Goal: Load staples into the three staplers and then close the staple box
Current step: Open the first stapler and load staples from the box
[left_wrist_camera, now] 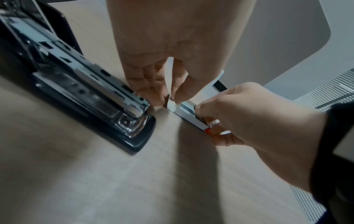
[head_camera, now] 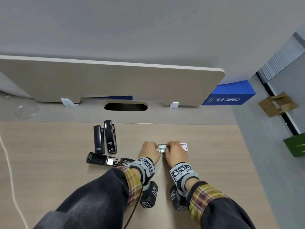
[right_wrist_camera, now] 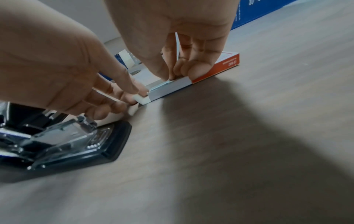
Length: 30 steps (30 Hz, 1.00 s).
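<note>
The staple box (head_camera: 184, 147) lies on the desk, and its white tray (right_wrist_camera: 168, 88) is slid out to the left, showing silvery staples (head_camera: 162, 148). My left hand (head_camera: 154, 147) pinches the tray's end flap (left_wrist_camera: 171, 104) between thumb and fingers. My right hand (head_camera: 170, 147) grips the box at the mouth of its orange sleeve (right_wrist_camera: 220, 68), thumb on one side and fingers on the other. An opened black stapler (head_camera: 105, 161) lies flat left of my left wrist, with its metal channel (left_wrist_camera: 86, 75) exposed. Two closed black staplers (head_camera: 99, 139) (head_camera: 110, 137) lie side by side behind it.
A beige divider panel (head_camera: 115, 80) stands along the desk's back, with an oval cable hole (head_camera: 125, 106) below it. A blue box (head_camera: 229, 93) sits at the back right. The desk's right edge (head_camera: 247, 154) is close to the staple box.
</note>
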{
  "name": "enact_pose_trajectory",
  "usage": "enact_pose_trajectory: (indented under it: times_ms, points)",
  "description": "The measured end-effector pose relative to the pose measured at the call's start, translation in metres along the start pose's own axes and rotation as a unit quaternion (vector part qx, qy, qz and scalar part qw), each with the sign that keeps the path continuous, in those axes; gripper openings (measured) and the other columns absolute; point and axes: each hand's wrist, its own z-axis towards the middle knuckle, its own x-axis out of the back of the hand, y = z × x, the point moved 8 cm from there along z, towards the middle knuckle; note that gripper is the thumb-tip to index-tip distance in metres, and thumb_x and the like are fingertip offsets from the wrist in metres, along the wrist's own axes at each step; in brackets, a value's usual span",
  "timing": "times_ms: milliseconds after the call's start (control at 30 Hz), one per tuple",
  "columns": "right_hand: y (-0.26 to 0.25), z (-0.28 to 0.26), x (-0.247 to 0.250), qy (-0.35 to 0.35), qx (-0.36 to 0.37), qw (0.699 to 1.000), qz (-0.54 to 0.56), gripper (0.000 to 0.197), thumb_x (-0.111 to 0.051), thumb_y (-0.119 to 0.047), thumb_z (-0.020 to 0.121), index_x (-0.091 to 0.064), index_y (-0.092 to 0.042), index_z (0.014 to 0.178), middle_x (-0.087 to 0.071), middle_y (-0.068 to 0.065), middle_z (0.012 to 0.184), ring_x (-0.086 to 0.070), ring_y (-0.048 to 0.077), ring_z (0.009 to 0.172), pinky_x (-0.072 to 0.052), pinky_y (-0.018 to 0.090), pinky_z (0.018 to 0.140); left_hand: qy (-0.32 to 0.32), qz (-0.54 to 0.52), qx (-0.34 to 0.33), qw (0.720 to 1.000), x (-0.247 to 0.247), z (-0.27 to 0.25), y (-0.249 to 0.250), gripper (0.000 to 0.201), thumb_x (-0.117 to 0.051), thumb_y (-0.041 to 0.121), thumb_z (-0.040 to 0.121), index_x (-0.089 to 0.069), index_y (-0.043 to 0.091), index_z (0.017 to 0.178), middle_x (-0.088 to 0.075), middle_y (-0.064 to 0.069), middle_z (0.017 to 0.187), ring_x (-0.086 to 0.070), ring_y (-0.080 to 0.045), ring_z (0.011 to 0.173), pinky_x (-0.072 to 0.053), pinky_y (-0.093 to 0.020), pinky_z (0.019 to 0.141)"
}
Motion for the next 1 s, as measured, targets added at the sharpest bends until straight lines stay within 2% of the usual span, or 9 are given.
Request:
enact_pose_trajectory:
  times_ms: [100,267,367,433,533,800,1000]
  points:
    - [-0.003,-0.002,-0.001,-0.007,0.016,1.000,-0.008,0.019,-0.047,-0.024,0.090,-0.058,-0.021,0.106,-0.053,0.004,0.109,-0.059,0.029,0.092,-0.043,0.031,0.067,0.001,0.002,-0.003,1.000,0.000,0.000,0.000,0.035,-0.050,0.013,0.085,-0.063,0.019,0.117,-0.051,-0.006,0.128,-0.058,-0.025,0.111,-0.044,-0.029,0.092]
    - [-0.001,0.001,0.000,-0.010,0.038,0.999,-0.006,0.016,-0.050,-0.024,0.090,-0.057,-0.023,0.105,-0.050,0.003,0.109,-0.059,0.027,0.089,-0.046,0.032,0.068,0.009,0.010,0.004,1.000,0.000,0.002,0.002,0.028,-0.050,0.016,0.086,-0.064,0.017,0.111,-0.053,-0.005,0.125,-0.059,-0.026,0.107,-0.046,-0.030,0.089]
    - [-0.008,0.001,0.001,-0.007,0.085,0.996,-0.032,0.017,-0.049,-0.023,0.090,-0.057,-0.022,0.106,-0.050,0.003,0.107,-0.058,0.028,0.087,-0.048,0.034,0.068,0.012,0.026,-0.002,1.000,-0.001,0.002,0.004,0.026,-0.047,0.018,0.089,-0.064,0.015,0.109,-0.053,-0.007,0.122,-0.059,-0.029,0.104,-0.048,-0.034,0.089]
    - [-0.015,0.000,0.000,-0.005,0.126,0.990,-0.055,0.019,-0.048,-0.026,0.092,-0.059,-0.021,0.107,-0.051,0.004,0.105,-0.058,0.028,0.086,-0.047,0.034,0.069,0.012,0.033,-0.004,0.999,-0.002,0.002,0.004,0.028,-0.045,0.015,0.090,-0.064,0.014,0.110,-0.053,-0.008,0.122,-0.059,-0.029,0.105,-0.048,-0.034,0.089]
    - [-0.020,0.003,0.003,0.002,0.136,0.988,-0.068,0.021,-0.046,-0.030,0.094,-0.062,-0.020,0.104,-0.052,0.005,0.102,-0.058,0.030,0.085,-0.046,0.034,0.068,0.017,0.026,-0.001,1.000,0.000,0.003,0.002,0.030,-0.045,0.009,0.089,-0.065,0.014,0.110,-0.054,-0.007,0.124,-0.059,-0.027,0.106,-0.048,-0.032,0.088]
    - [-0.037,0.015,0.004,-0.023,0.192,0.971,-0.142,0.016,-0.052,-0.023,0.090,-0.061,-0.014,0.099,-0.052,0.008,0.099,-0.058,0.031,0.085,-0.040,0.033,0.064,0.018,0.024,-0.007,1.000,0.001,0.000,0.000,0.034,-0.044,0.006,0.087,-0.062,0.015,0.114,-0.052,-0.006,0.127,-0.057,-0.027,0.111,-0.044,-0.031,0.093]
    - [-0.043,0.022,0.003,-0.047,0.206,0.964,-0.162,0.014,-0.055,-0.023,0.088,-0.062,-0.017,0.099,-0.054,0.006,0.103,-0.059,0.030,0.091,-0.047,0.036,0.073,0.013,0.024,-0.010,1.000,0.000,-0.002,0.000,0.034,-0.043,0.005,0.087,-0.061,0.014,0.115,-0.051,-0.006,0.127,-0.056,-0.027,0.112,-0.043,-0.032,0.094]
